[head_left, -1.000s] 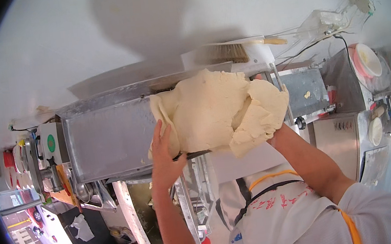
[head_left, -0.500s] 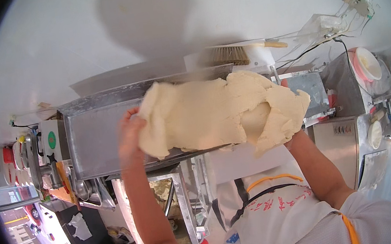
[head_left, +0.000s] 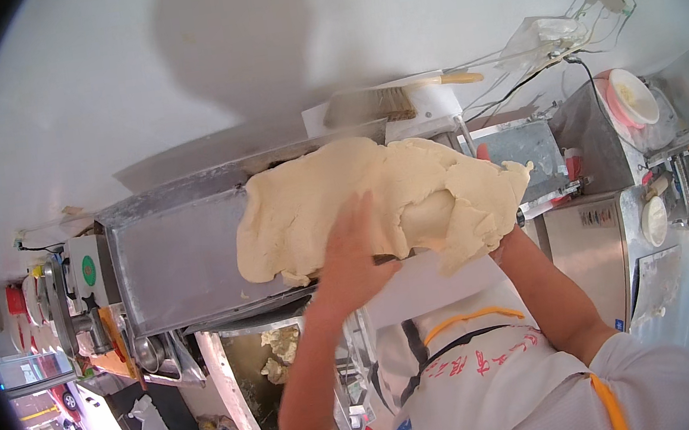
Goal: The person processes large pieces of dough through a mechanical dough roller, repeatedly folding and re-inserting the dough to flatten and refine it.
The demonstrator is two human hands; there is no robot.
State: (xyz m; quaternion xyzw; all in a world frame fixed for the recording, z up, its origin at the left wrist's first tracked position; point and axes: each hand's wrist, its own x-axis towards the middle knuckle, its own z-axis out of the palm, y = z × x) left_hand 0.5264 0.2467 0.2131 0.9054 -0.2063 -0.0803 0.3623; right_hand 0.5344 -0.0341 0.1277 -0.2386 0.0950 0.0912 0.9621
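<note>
A large slab of pale dough (head_left: 301,212) lies across the right part of a long metal tray (head_left: 181,262), its right end reaching past the tray. That end is lumpy, with a torn fold round a hollow. My left hand (head_left: 354,253) rests flat on the dough near its middle, fingers stretched toward the wall and thumb apart. Beneath the right end, my right hand (head_left: 507,244) supports and grips the dough. A fingertip shows beyond its far edge, while most of those fingers are hidden.
A wooden-handled bench brush (head_left: 369,105) lies behind the tray, by the wall. Below the tray is an open metal bin (head_left: 249,384) with dough scraps inside. At right stand a steel cabinet (head_left: 589,252) and a white bowl (head_left: 632,99); cables run along the wall.
My left hand has left the dough's left end and moved right onto its middle. The raised left edge of the dough now lies down on the tray. My right hand stays under the right end.
</note>
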